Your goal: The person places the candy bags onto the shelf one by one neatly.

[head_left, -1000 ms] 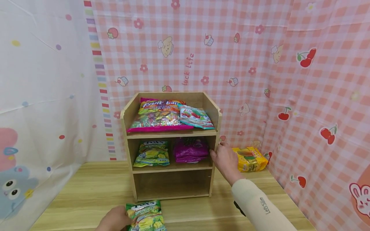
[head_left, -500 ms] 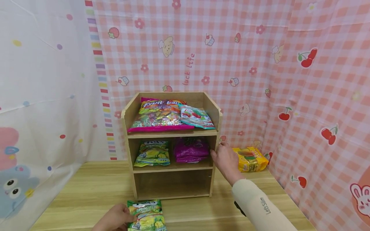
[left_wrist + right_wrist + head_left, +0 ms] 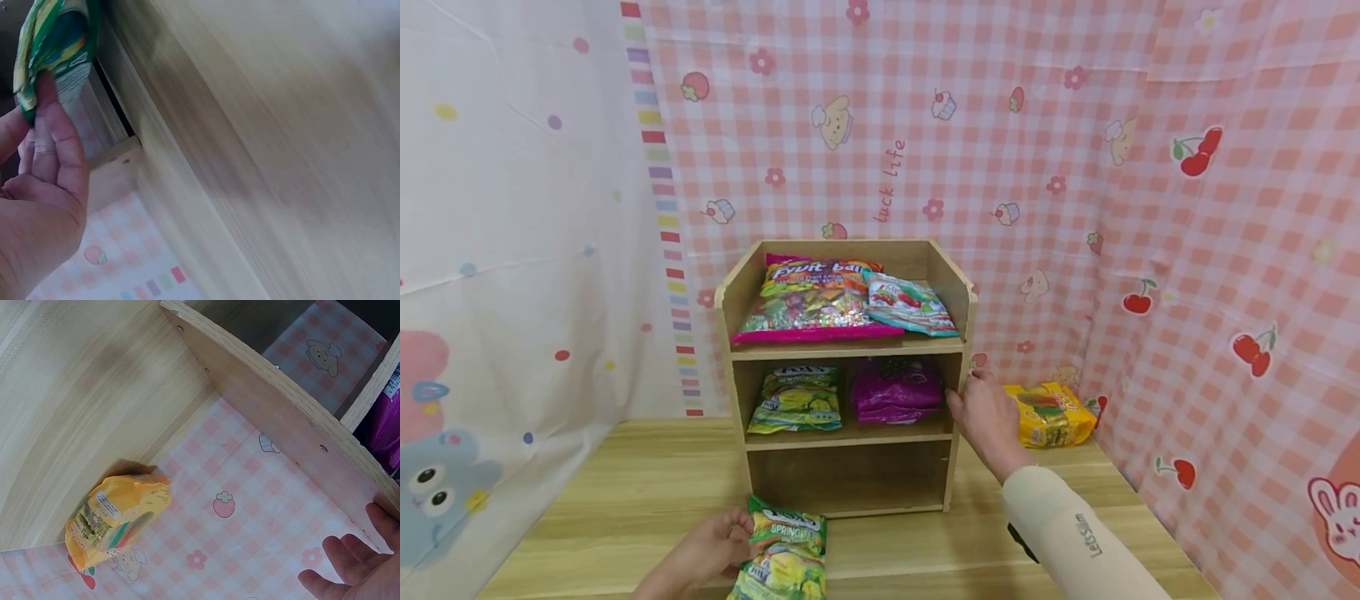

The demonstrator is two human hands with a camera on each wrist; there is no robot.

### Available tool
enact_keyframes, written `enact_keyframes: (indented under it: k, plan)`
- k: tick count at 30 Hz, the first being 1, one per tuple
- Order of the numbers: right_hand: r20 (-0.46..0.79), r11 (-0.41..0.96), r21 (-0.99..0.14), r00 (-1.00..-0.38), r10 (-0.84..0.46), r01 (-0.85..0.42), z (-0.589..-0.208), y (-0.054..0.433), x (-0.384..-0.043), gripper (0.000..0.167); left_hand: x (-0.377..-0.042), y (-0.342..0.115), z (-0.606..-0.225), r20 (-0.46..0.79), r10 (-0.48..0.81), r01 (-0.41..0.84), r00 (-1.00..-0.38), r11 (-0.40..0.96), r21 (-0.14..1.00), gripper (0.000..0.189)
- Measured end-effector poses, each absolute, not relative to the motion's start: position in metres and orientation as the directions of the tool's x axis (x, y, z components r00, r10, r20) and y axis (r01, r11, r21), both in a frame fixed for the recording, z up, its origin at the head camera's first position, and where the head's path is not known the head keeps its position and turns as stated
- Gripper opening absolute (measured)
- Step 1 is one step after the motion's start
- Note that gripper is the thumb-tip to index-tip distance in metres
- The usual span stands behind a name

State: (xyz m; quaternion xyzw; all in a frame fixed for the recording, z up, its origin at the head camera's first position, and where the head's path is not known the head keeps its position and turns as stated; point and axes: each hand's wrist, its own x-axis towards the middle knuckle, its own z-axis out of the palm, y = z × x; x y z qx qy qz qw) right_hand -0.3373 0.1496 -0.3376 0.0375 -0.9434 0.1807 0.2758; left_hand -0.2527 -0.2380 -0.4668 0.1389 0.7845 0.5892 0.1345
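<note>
My left hand [image 3: 715, 546] pinches the left edge of a green and yellow Fox's candy bag [image 3: 786, 554], held in front of the shelf's lowest compartment. In the left wrist view, thumb and fingers close on the edge of that bag [image 3: 59, 47]. The small wooden shelf [image 3: 846, 440] stands upright on the table. At its right side panel is my right hand [image 3: 988, 421], thumb over the front edge and fingers along the outer face. A matching green bag [image 3: 797, 400] and a purple bag [image 3: 895, 392] occupy the middle compartment.
On the top tier lie a large Fruit ball candy bag [image 3: 816, 296] and a smaller teal and white bag [image 3: 910, 304]. A yellow packet [image 3: 1052, 414] sits right of the shelf on the wooden table [image 3: 625, 492]. Patterned cloth [image 3: 880, 117] hangs behind and at both sides.
My left hand has moved the green candy bag slightly upward toward the shelf, and the bag's top now tilts to the right. The right hand has stayed at the side panel.
</note>
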Motion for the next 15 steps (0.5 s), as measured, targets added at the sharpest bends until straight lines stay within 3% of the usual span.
enact_keyframes:
  k: [5,15]
  plan:
    - [0.532,0.933,-0.318,-0.846,0.028,-0.170,-0.338,0.150,-0.338,0.034,-0.258,-0.226,-0.465,0.014,0.375,0.101,-0.927,0.213,0.972,0.013]
    - [0.546,0.935,-0.309,-0.838,0.026,-0.172,-0.339,0.150,-0.339,0.034,-0.272,-0.201,-0.463,0.062,0.149,0.089,-0.987,0.181,0.979,0.015]
